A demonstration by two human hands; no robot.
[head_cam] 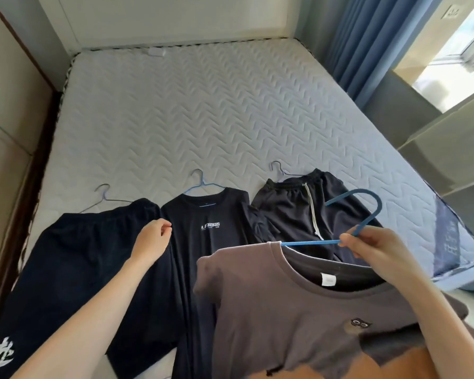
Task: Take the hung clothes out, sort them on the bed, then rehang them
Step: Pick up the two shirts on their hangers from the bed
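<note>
While right hand (367, 250) pinched blue hanger (309, 243) at its neck | grey T-shirt (285, 324) hung from it over bed (203, 119) near edge, bar lying left-right, hook pointing away | left hand (153, 239) loosely curled, empty, farther off, above black T-shirt (203, 255)

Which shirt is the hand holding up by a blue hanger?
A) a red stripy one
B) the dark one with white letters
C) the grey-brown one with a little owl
C: the right hand pinches the blue hanger carrying the grey-brown T-shirt with the owl, while the dark lettered T-shirt lies flat on the bed.
</note>
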